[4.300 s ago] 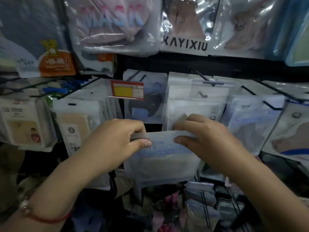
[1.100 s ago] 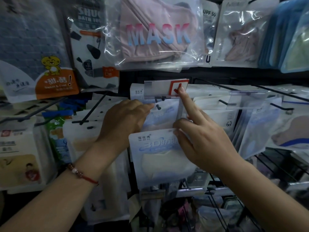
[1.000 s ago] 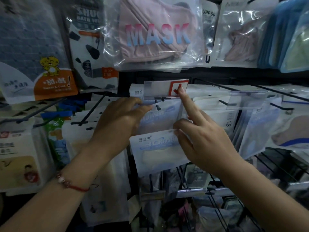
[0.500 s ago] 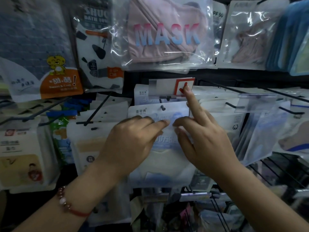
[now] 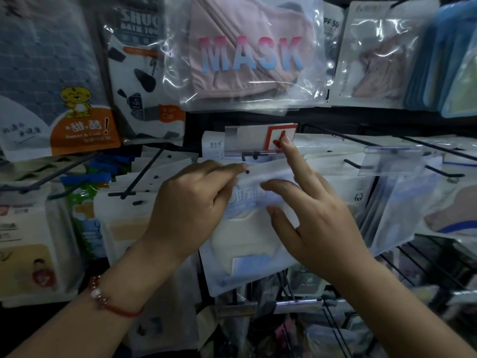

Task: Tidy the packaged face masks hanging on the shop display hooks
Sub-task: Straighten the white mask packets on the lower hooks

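Note:
A white and pale blue mask packet (image 5: 247, 244) hangs at the front of the middle hook, its hang hole by my left fingertips. My left hand (image 5: 191, 210) pinches the packet's top edge from the left. My right hand (image 5: 309, 215) lies over the packet's right side with fingers spread; its index finger points up and touches the red and white price tag holder (image 5: 260, 138) at the hook's tip. More packets of the same kind (image 5: 214, 148) hang behind it.
A clear bag with a pink mask printed MASK (image 5: 247, 55) hangs above. Stacks of white packets fill the left hooks (image 5: 144, 177) and the right hooks (image 5: 402, 187), the latter with a clear tag holder. A wire rack (image 5: 426, 264) lies lower right.
The packet went from held low in both hands up to the middle hook. In the last half second my left hand slid up to the packet's top edge by the hang hole.

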Available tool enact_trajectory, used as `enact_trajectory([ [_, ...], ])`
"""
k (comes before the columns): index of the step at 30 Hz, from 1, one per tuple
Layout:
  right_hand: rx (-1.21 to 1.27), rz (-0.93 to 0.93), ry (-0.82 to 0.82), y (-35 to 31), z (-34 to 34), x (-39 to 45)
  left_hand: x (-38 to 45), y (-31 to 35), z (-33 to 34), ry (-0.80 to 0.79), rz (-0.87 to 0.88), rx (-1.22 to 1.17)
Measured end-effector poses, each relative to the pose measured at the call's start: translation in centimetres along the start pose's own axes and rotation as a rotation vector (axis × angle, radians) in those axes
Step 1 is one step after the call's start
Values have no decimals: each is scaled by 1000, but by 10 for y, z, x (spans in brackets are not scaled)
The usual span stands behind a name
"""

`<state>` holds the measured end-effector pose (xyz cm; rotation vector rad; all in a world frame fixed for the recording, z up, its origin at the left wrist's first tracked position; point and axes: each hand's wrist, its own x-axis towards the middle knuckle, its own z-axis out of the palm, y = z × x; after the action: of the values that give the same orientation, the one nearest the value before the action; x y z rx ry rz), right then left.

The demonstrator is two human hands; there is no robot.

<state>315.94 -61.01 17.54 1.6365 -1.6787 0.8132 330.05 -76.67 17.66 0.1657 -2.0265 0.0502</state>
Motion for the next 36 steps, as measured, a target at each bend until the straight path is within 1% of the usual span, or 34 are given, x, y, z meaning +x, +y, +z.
enact_trajectory([
  [3, 6, 4, -2, -1, 0, -1, 2, -1, 5, -23, -35, -27],
  [8, 21, 19, -19, -1, 1, -4, 4, -7, 19, -105, -46, 102],
  [12, 12, 30, -48, -1, -1, -5, 5, -10, 26, -86, -27, 197],
  [19, 37, 55, -77, -4, 0, -9, 6, -14, 44, -60, -96, 267],
  [22, 43, 71, -91, -5, 0, -15, -6, -12, 50, -66, -160, 314],
  [24, 51, 94, -106, -4, 0, -21, -18, -2, 51, -123, -226, 329],
  [26, 43, 130, -133, -2, 1, -28, -33, 11, 52, -230, -287, 328],
  [31, 31, 254, -253, 4, 4, -51, -74, 43, 54, -367, -296, 281],
  [36, 37, 401, -398, 20, 1, -81, -86, 63, 64, -508, -383, 191],
])
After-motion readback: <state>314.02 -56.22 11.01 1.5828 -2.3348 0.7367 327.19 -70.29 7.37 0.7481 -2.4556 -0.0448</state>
